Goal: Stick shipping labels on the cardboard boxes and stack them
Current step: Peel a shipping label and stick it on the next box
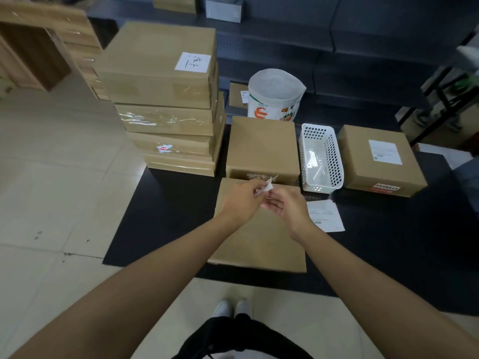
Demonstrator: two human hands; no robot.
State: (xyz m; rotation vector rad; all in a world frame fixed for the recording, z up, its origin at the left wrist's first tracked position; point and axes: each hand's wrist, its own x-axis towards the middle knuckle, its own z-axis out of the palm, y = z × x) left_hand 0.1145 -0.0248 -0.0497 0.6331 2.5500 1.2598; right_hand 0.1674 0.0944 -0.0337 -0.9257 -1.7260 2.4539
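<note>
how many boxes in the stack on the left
4 show: the top box with a white label, a taped one under it, a third, and the bottom one. More may hide behind.

Stockroom or packing area: stacked cardboard boxes (pixel 166 99) at centre left, dark metal shelving (pixel 363 47) across the top, tiled floor (pixel 51 190) at left.

A single wide-angle camera sat on the person's head and looked forward and steeply down. It stood close above both forearms, which reached in from the bottom edge toward the middle. The black mat (pixel 166 218) on the tiled floor (pixel 51 177) filled the centre, dark shelving (pixel 363 35) crossed the top, and straight lines bent near the edges.
</note>
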